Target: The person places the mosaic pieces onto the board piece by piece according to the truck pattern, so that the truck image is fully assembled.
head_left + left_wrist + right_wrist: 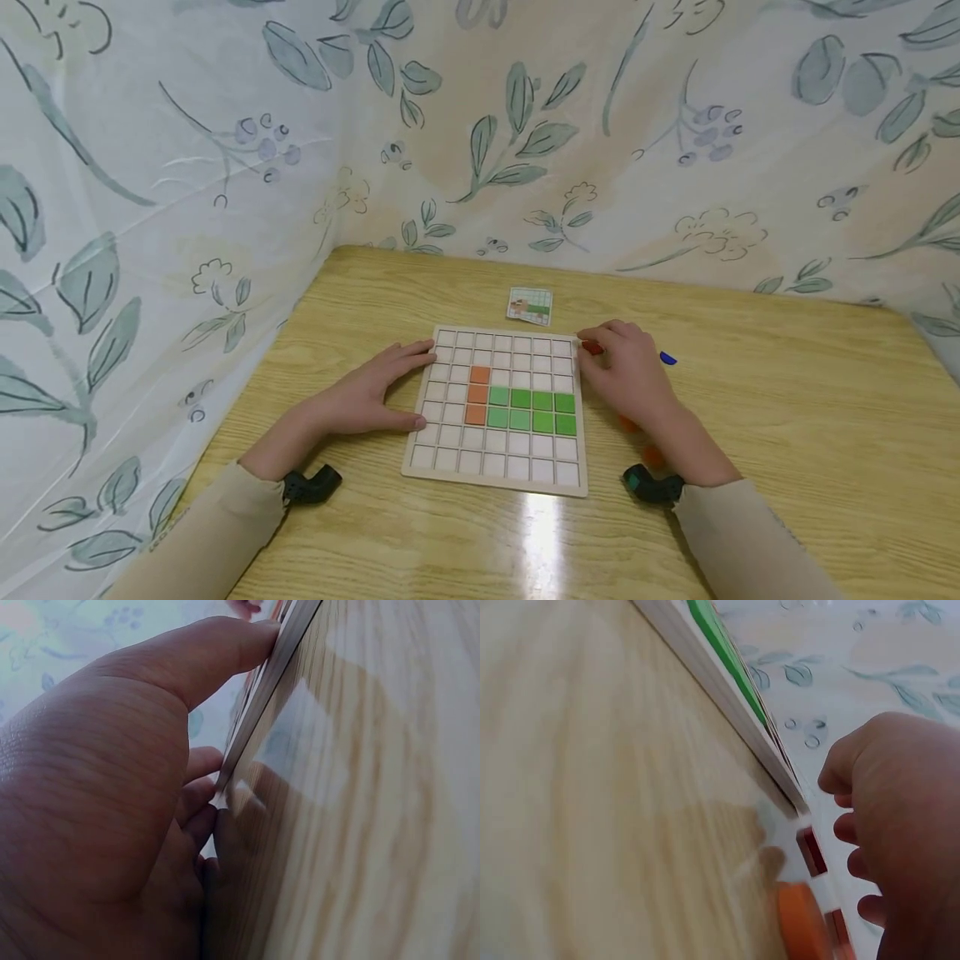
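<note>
A square wooden grid board [442, 458] lies flat on the table, bearing three orange square tiles [477, 393] in a column and several light and dark green tiles [542, 400] in two rows. My left hand [365, 396] rests against the board's left edge, thumb and fingers spread along it. In the left wrist view the thumb [217, 652] touches the board's side. By the board's upper right edge, my right hand [626, 367] has loosely bent fingers, near a red piece [592, 347]. The right wrist view shows this red piece [811, 851] apart from the fingers, with nothing visibly held.
A small picture card [529, 306] lies behind the board. A blue piece [668, 358] sits right of my right hand, and orange pieces [653, 456] lie partly hidden beneath that forearm. Patterned fabric [480, 125] hangs along the wooden table's [787, 400] back and left.
</note>
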`<state>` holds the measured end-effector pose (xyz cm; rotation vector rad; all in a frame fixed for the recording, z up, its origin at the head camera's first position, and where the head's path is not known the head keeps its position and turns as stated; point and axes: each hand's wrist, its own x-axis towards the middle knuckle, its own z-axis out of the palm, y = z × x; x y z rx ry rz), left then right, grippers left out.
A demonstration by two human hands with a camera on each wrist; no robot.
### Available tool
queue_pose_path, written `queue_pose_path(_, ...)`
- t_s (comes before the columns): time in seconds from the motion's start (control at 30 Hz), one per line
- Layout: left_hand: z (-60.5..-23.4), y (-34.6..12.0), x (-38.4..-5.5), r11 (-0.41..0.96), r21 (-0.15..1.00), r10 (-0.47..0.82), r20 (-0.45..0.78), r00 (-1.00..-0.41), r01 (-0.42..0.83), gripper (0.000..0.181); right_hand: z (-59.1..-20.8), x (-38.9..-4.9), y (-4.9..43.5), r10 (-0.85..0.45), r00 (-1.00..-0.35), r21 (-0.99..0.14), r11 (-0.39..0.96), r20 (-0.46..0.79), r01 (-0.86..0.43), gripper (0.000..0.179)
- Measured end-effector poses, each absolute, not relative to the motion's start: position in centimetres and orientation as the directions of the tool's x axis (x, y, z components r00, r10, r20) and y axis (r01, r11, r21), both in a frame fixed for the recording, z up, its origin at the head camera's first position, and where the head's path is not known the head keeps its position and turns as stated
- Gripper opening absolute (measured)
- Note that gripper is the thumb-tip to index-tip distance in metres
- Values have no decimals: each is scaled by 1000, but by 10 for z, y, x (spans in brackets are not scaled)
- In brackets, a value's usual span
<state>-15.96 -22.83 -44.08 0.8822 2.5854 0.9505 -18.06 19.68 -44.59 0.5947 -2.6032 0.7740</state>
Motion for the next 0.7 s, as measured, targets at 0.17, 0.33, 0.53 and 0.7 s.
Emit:
queue_pose_path(0.17,-441,-229,-160,596,663,621,-23,-783,454,99,-450,-186,209,-283,-837,-397,779,468,-486,23)
queue_pose_path(0.33,-440,-229,-159,596,665,622,-28,-783,450,101,-451,-186,213,-268,-865,-393,806,425,-443,25)
queue_pose_path(0.53,-441,-230,-160,601,658,620,-26,-784,454,101,-451,-187,213,-265,-889,-407,814,374,-414,24)
queue_pose_path(0.7,-442,-230,-160,599,659,621,-23,-783,455,101,-451,-188,213,-262,-895,-421,811,360,-406,25)
